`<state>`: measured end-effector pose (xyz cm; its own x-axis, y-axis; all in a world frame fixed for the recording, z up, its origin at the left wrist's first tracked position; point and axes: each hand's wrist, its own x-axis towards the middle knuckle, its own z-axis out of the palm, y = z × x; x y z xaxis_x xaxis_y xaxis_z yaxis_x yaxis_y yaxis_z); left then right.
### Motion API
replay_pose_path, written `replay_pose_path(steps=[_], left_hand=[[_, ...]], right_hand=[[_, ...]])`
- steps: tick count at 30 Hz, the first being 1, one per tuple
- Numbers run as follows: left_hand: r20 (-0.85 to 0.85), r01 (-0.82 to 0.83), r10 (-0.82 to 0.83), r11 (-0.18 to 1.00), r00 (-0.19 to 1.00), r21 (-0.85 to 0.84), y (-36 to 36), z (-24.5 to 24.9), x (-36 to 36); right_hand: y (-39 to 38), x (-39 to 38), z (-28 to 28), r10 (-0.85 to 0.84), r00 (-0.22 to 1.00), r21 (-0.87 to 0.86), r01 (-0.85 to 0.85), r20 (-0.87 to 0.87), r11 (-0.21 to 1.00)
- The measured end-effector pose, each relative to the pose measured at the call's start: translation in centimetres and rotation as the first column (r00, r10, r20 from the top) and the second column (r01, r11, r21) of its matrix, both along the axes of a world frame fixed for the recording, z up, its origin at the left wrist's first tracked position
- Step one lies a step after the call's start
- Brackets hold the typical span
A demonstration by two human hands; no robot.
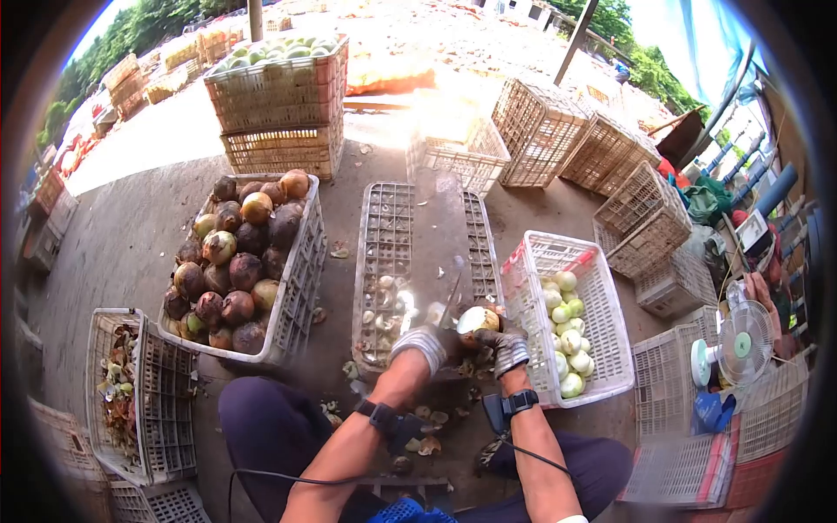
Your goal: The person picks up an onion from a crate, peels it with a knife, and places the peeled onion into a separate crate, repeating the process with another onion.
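Note:
My left hand (425, 347), in a grey-striped glove, is closed round a knife (452, 296) whose blade points up and away from me. Gloved as well, my right hand (508, 346) grips an onion (478, 322) with a bare white top and dark skin on its lower part. Both hands meet over the near end of a narrow board (436, 231) laid across a crate (375, 235). White scraps of onion (403, 305) lie beside the board. The knife's handle is hidden in my left hand.
Dark-skinned onions fill a crate (301, 261) at left; peeled pale ones lie in a white crate (610, 318) at right. Peelings sit in a crate (166, 410) at lower left. Stacked crates (279, 109) stand ahead, and a fan (744, 343) is far right.

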<state>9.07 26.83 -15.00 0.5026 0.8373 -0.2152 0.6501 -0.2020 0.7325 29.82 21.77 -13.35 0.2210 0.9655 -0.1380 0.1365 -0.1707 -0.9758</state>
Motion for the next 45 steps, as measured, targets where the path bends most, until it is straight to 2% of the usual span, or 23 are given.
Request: replay_pose_path(steps=[6,7,9,13,18,20,21,22,24,27,28,30,31,33,34,35,36,37,38,39,41,44,45], left_hand=[[0.104,-0.047,0.037,0.994,0.994,0.095,-0.7,4.4,-4.3],[-0.158,0.074,-0.056,0.992,0.986,0.106,-1.4,12.4,-5.9],[-0.222,-0.081,0.114,0.985,0.968,0.151,-1.7,17.9,-6.5],[-0.319,-0.165,0.241,0.955,0.916,0.247,0.9,15.1,-8.0],[-0.426,-0.217,0.258,0.966,0.867,0.144,2.5,10.1,-8.7],[-0.445,-0.27,0.36,0.929,0.82,0.253,1.1,9.0,-7.8],[-0.414,-0.212,0.345,0.918,0.843,0.335,0.3,8.7,-7.9],[-0.378,-0.333,0.449,0.882,0.81,0.334,-1.2,11.1,-7.2],[-0.321,-0.363,0.504,0.838,0.802,0.407,-1.1,10.0,-6.7],[-0.563,-0.008,0.069,0.994,0.824,0.11,-3.5,15.5,-5.8],[-0.563,0.003,0.096,0.985,0.821,0.172,-2.8,10.6,-5.7],[-0.489,0.056,0.245,0.851,0.837,0.522,-2.7,1.9,-6.2],[-0.513,-0.007,0.115,0.978,0.85,0.208,-2.8,4.0,-5.7],[-0.551,0.015,0.129,0.969,0.824,0.248,-4.9,8.9,-5.5],[-0.568,0.022,0.141,0.962,0.811,0.271,-5.6,10.5,-5.5],[-0.449,-0.093,0.232,0.946,0.863,0.31,-3.4,5.4,-6.4],[-0.314,-0.203,0.314,0.919,0.896,0.338,-1.2,0.4,-7.2],[-0.205,-0.222,0.289,0.929,0.935,0.296,-0.2,-0.1,-7.3],[-0.092,-0.236,0.266,0.938,0.96,0.254,0.8,-0.6,-7.5],[0.285,-0.35,0.363,0.932,0.887,-0.099,-0.8,2.5,-7.8],[0.572,-0.219,0.471,0.863,0.671,-0.455,-4.8,8.9,-7.5],[0.656,-0.125,0.258,0.962,0.71,-0.243,-10.0,16.2,-4.8],[0.634,-0.081,0.293,0.937,0.715,-0.34,-10.8,17.6,-4.2]], right_hand=[[-2.5,-0.4,3.5,-0.025,0.775,0.047,0.071,-0.631,0.996],[-2.5,-0.1,3.8,-0.019,0.711,0.041,0.067,-0.702,0.997],[-2.2,-0.3,5.1,-0.006,0.621,0.044,0.066,-0.784,0.997],[-3.3,-2.8,14.0,0.026,0.54,0.054,0.035,-0.841,0.998],[-2.7,-1.6,15.5,0.137,0.717,0.209,0.012,-0.683,0.978],[-3.6,-0.6,16.0,0.173,0.825,0.225,-0.057,-0.538,0.973],[-4.4,-1.4,17.8,0.191,0.913,0.27,-0.093,-0.361,0.958],[-5.9,-2.2,19.9,0.181,0.984,0.354,-0.17,0.003,0.92],[-7.2,-2.2,20.1,0.197,0.939,0.317,-0.103,-0.281,0.943],[-10.4,-2.2,20.5,0.171,0.894,0.195,-0.096,-0.415,0.976],[-11.4,-2.4,20.8,0.144,0.873,0.139,-0.089,-0.466,0.986],[-12.3,-2.8,18.2,0.119,0.889,0.24,-0.01,-0.443,0.971],[-12.7,-2.9,17.1,0.079,0.905,0.248,0.029,-0.418,0.968],[-13.6,-2.7,16.1,0.018,0.996,0.345,0.013,-0.087,0.939],[-13.4,-2.5,14.6,-0.007,0.992,0.366,0.052,-0.123,0.929],[-12.6,-2.1,11.9,-0.03,0.987,0.384,0.089,-0.158,0.919],[-13.4,-2.6,13.2,-0.018,0.849,0.251,0.177,-0.529,0.952],[-14.3,-3.0,14.6,-0.093,0.562,0.079,0.275,-0.822,0.958],[-14.1,-2.7,14.1,-0.025,0.715,0.173,0.202,-0.699,0.964],[-13.6,-2.2,13.0,0.041,0.837,0.249,0.115,-0.546,0.962],[-13.3,-1.8,11.7,0.12,0.947,0.336,-0.013,-0.298,0.942],[-12.9,-2.1,10.5,0.187,0.969,0.4,-0.109,-0.162,0.91],[-12.8,-2.4,10.1,0.218,0.959,0.405,-0.13,-0.179,0.905]])
